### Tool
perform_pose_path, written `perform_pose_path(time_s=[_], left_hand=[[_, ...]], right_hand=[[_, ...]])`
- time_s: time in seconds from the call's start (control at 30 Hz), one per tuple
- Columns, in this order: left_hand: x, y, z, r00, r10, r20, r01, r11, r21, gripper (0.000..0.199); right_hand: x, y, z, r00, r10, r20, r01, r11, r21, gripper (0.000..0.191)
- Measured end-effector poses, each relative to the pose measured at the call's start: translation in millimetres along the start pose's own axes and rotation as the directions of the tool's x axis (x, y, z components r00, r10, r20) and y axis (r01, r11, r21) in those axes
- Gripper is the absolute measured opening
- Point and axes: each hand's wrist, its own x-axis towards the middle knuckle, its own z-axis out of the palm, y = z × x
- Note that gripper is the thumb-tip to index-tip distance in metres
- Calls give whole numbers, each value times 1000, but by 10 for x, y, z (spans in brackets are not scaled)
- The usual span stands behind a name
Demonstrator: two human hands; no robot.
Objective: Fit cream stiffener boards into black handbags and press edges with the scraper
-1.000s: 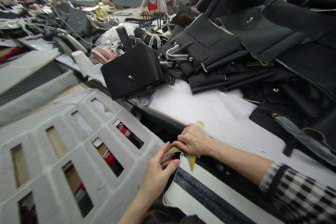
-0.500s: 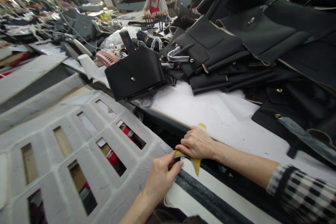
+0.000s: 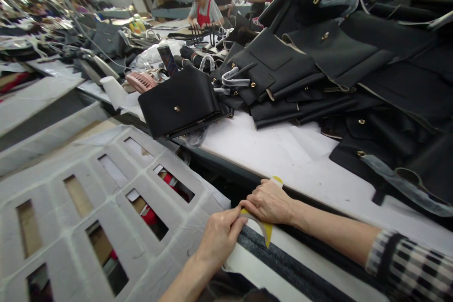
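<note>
My right hand (image 3: pixel 271 204) is closed around a curved yellow strip with a pale side (image 3: pixel 268 235). One end of it shows above my knuckles, and a pointed end hangs below my fingers. My left hand (image 3: pixel 220 232) pinches with thumb and fingers where the strip bends, right against my right fingertips. Just under both hands lies a long white piece (image 3: pixel 249 260) with a fuzzy black band (image 3: pixel 269 257) along it. My fingers hide the exact spot of the pinch.
Left of my hands is a grey padded panel (image 3: pixel 139 264) with rectangular cutouts. A black bag (image 3: pixel 180 99) stands on the white tabletop (image 3: pixel 244 144), beside a pink fan (image 3: pixel 141 81) and a white roll (image 3: pixel 112 92). Black bag pieces (image 3: pixel 283 80) are heaped at right. People work farther back.
The view has shifted slightly. Both hands stay together in nearly the same place, a little lower in the picture. More of the yellow side of the strip shows below my right hand.
</note>
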Motion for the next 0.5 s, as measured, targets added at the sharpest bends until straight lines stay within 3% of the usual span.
perform_pose_path(time_s=[0.07, 0.17, 0.3, 0.4, 0.5], left_hand=[[30, -34, -10, 995, -68, 72, 84, 964, -253, 38], [128, -128, 48, 968, -182, 175, 250, 780, -574, 54], [291, -210, 138, 932, -230, 281, 362, 638, -679, 65], [332, -187, 124, 930, -194, 311, 360, 642, -677, 64], [326, -210, 78, 936, -191, 296, 330, 767, -551, 57]], right_hand=[[-47, -48, 2, 999, 37, -6, -37, 999, 6, 56], [-82, -101, 12, 998, 57, -17, -56, 998, 10, 52], [-113, -134, 14, 996, 91, -19, -90, 995, 31, 51], [-227, -144, -21, 984, 178, 21, -180, 979, 99, 54], [-417, -100, -88, 930, 363, 63, -368, 921, 128, 53]])
